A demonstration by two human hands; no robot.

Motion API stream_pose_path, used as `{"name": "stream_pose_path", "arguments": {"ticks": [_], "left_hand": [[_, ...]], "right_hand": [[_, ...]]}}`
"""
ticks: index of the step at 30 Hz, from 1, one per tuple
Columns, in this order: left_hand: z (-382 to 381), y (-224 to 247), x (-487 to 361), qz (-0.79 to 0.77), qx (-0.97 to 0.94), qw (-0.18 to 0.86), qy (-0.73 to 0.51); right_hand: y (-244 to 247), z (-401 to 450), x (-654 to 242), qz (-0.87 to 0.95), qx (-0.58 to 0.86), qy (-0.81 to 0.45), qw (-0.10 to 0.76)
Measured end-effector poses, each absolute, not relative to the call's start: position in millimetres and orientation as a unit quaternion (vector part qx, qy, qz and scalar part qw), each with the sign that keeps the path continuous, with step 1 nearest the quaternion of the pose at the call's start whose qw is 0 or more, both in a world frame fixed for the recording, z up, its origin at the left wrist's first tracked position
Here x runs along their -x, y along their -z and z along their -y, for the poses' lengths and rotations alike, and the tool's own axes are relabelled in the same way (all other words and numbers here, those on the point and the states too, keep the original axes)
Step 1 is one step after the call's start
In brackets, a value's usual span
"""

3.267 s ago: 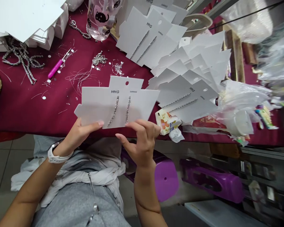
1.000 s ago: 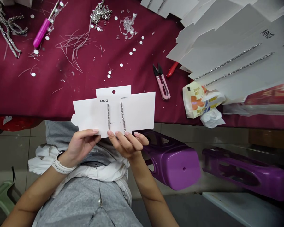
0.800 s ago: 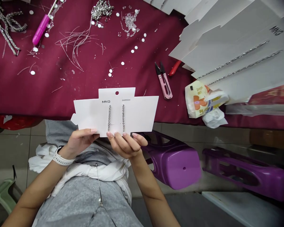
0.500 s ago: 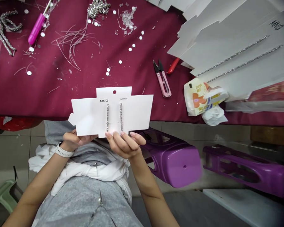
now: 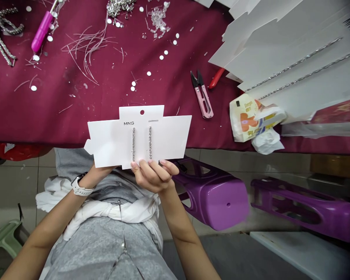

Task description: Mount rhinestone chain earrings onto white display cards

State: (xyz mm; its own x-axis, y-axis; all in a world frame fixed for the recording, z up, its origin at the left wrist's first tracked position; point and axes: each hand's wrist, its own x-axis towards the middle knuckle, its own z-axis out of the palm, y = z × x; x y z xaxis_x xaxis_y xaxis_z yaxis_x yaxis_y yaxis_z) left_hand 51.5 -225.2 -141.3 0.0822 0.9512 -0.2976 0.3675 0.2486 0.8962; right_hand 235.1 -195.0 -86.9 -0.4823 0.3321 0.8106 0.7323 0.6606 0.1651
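Observation:
A white die-cut earring card (image 5: 107,136) marked MNG is held up at the table's front edge. Two silver rhinestone strand earrings (image 5: 150,143) hang side by side on its face. My right hand (image 5: 153,175) grips the card's lower edge, fingers curled in front, near the strands' lower ends. My left hand (image 5: 102,171), below a wrist with a white-strapped watch (image 5: 81,187), reaches behind the card's lower left. The card hides its fingers, so I cannot see what they touch.
Pink thread snips (image 5: 202,97) lie by a red handle (image 5: 216,78). At right are stacked white cards (image 5: 280,46) and a tissue pack (image 5: 247,120). Transparent threads (image 5: 89,50), a magenta-handled tool (image 5: 42,33) and silver strands (image 5: 1,27) lie at left. Purple stools (image 5: 226,198) stand below.
My left hand has slid further behind the card, and its fingers no longer show. My right hand keeps its grip. The view has shifted slightly.

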Motion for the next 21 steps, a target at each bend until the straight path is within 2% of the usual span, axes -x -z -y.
{"name": "stream_pose_path", "arguments": {"ticks": [12,21], "left_hand": [[222,120,-57,-0.621,-0.552,0.484,-0.276],[224,127,-56,-0.577,-0.699,0.396,-0.145]], "right_hand": [[88,192,-233,0.818,0.323,0.219,0.422],[84,193,-230,0.81,0.391,0.184,0.397]]}}
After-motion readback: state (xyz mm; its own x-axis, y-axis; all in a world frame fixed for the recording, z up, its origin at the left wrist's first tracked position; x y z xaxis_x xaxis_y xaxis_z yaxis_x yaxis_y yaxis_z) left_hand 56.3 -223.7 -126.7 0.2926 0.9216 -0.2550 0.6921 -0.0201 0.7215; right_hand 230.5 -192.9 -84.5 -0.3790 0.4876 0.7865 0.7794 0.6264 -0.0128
